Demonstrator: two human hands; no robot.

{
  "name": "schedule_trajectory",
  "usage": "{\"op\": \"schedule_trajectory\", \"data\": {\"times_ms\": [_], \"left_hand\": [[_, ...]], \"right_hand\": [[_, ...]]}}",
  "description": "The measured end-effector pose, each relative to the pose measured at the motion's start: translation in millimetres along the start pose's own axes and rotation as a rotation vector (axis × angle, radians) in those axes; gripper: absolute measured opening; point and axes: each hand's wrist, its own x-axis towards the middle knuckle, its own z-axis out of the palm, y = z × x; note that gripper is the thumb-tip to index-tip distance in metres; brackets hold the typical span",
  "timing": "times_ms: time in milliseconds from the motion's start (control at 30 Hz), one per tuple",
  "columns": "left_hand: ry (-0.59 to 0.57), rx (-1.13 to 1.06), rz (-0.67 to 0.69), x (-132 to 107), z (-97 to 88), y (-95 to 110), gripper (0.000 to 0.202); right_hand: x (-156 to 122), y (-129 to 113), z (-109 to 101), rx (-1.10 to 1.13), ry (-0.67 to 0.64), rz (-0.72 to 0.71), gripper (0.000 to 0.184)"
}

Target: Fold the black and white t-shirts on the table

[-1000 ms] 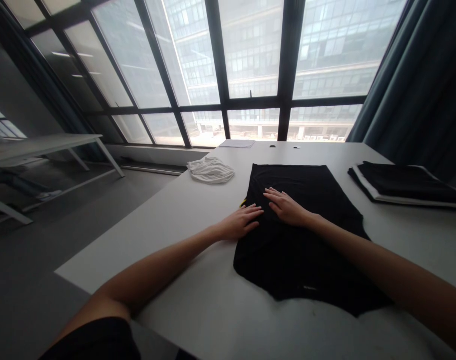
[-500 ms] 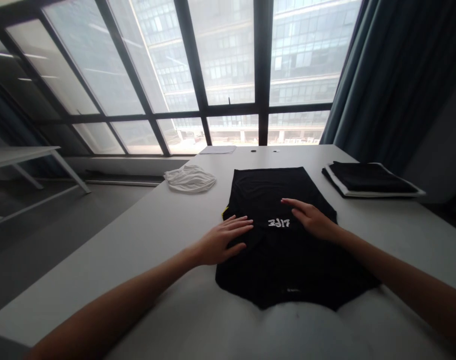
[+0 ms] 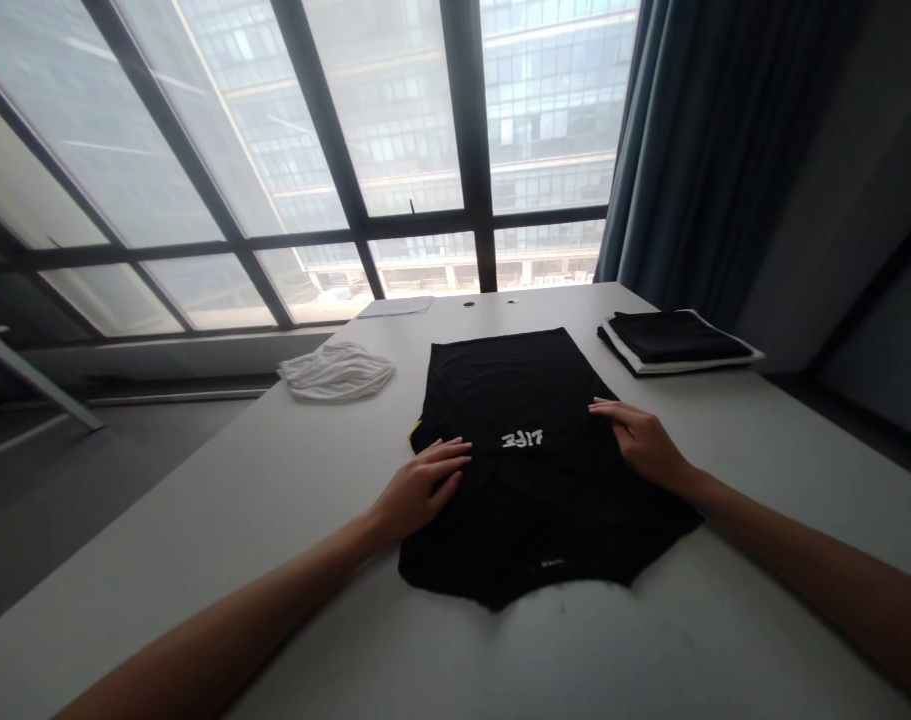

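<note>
A black T-shirt [image 3: 530, 500] lies spread on the white table in front of me, its neckline towards me and white lettering across its middle, upside down from where I look. My left hand [image 3: 419, 490] rests on its left side, fingers stretched out over the cloth. On the opposite side my right hand [image 3: 645, 440] lies with its fingers extended on the shirt's right edge. Neither hand grips the fabric. A small yellow bit shows at the shirt's left edge, just beyond my left hand.
A crumpled white cloth [image 3: 336, 371] lies at the table's left edge. To the right sits a stack of folded black and white clothes [image 3: 672, 340]. White paper [image 3: 395, 307] is at the far end of the table [image 3: 237, 510], near the windows. A blue curtain [image 3: 695, 150] hangs at the right.
My right hand has slid from near the lettering outward to the shirt's right edge. My left hand stays on the left side. The view has turned to the right.
</note>
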Motion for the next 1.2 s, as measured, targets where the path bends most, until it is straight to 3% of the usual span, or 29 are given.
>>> {"op": "schedule_trajectory", "data": {"times_ms": [133,267,433,567,867,1033,1200], "left_hand": [[-0.239,0.016,0.081,-4.4,-4.0,4.4,0.053],[-0.375,0.030,0.149,-7.8,-13.5,11.0,0.067],[-0.242,0.056,0.103,-7.4,-17.1,23.2,0.050],[-0.201,0.033,0.042,-4.9,-10.7,27.2,0.031],[-0.249,-0.067,0.112,-4.0,-15.2,25.4,0.029],[-0.047,0.044,-0.008,4.6,-10.1,-1.6,0.039],[-0.247,0.178,-0.091,4.9,0.3,-30.6,0.061]], "right_hand": [[4.8,3.7,-2.4,-0.052,0.089,0.000,0.037],[2.9,10.0,1.5,-0.124,-0.123,-0.034,0.036],[-2.0,23.8,11.6,-0.227,-0.326,-0.019,0.044],[-2.6,29.0,13.2,-0.238,-0.340,-0.009,0.046],[-3.8,29.9,13.8,-0.245,-0.328,-0.013,0.046],[-3.8,33.0,14.3,-0.250,-0.338,-0.015,0.047],[-3.4,34.1,15.1,-0.250,-0.338,-0.009,0.046]]}}
